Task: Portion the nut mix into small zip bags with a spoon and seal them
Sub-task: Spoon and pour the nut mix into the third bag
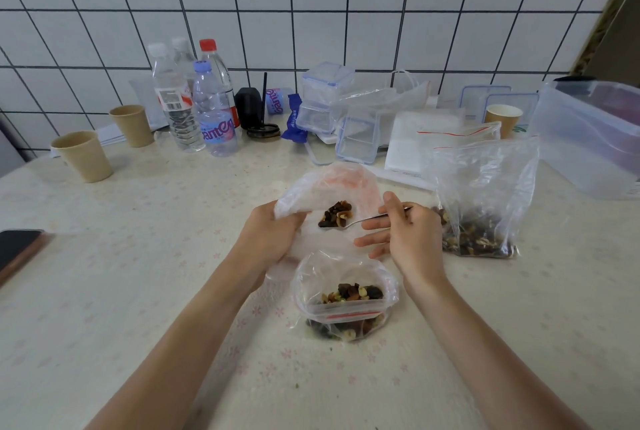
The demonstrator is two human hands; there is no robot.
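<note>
Steel spoon [349,222] heaped with lumpy brown nut mix [335,214] at mouth of crinkled clear zip bag [325,187], pinched by right hand [403,232], bag rim gripped by left hand [270,235], filled small bag [343,301] nearer, big supply bag [485,201] right, floral tablecloth [138,291].

On the surface [121,291], a filled small bag [344,298] lies just below and between the two grips, the left grip [273,235] holding an open bag [325,192] by its near edge and the right grip [401,232] holding a spoon [349,221] whose loaded bowl sits at that bag's mouth. Just right of the right grip stands the large bag of nut mix [485,201], with a big tub [592,138] farther right and behind. Well behind the grips stand bottles [194,100] and boxes [325,100] along the wall, cups [86,155] far left of the left grip, a phone [17,249] at the left edge.
</note>
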